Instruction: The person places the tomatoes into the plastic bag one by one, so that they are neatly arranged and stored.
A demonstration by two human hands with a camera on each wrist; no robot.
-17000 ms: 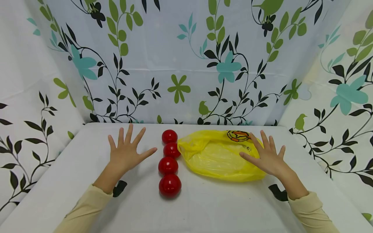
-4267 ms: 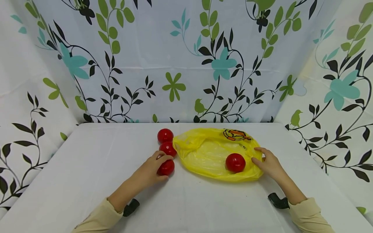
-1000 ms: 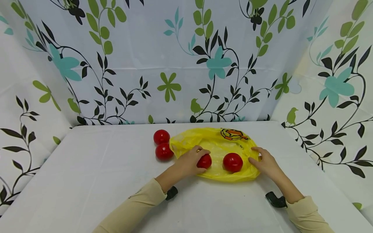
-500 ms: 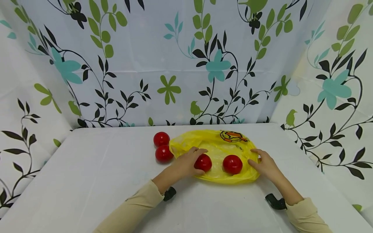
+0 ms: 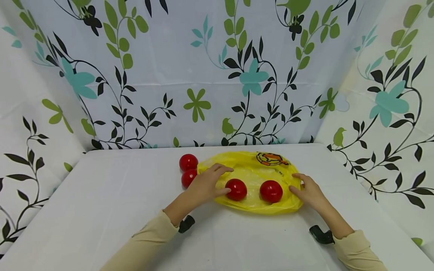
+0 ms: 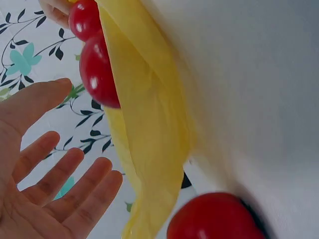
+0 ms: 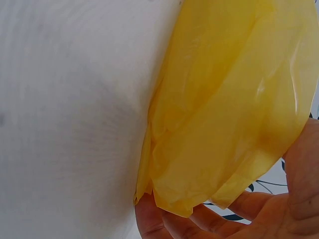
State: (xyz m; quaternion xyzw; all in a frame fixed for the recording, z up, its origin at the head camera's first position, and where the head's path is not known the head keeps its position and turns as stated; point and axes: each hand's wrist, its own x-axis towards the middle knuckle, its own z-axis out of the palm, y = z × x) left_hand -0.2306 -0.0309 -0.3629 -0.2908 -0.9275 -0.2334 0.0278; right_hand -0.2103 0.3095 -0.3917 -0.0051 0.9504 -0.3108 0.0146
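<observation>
A yellow plastic bag [image 5: 252, 171] lies spread on the table, its mouth facing up, with two glossy red balls resting in it. My left hand [image 5: 205, 185] is beside the left ball [image 5: 236, 189], fingers spread and holding nothing. In the left wrist view the thumb [image 6: 42, 102] appears apart from that ball [image 6: 97, 72]. My right hand [image 5: 310, 191] holds the right end of the bag, thumb and fingers bent about its edge near the other ball [image 5: 271, 191]. From the right wrist, the fingertips [image 7: 179, 224] are partly hidden by the yellow plastic [image 7: 214, 114].
Two more red balls stand left of the bag on the white table [image 5: 129, 188]: a far one [image 5: 188, 162] and a nearer one [image 5: 188, 178] partly covered by my left hand. A leaf-patterned cloth [image 5: 152, 75] hangs behind and at both sides.
A first ball came into the bag, then my left hand carried a second one in. It has now let go and drawn back leftward. My right hand came to the bag's right end and stays there.
</observation>
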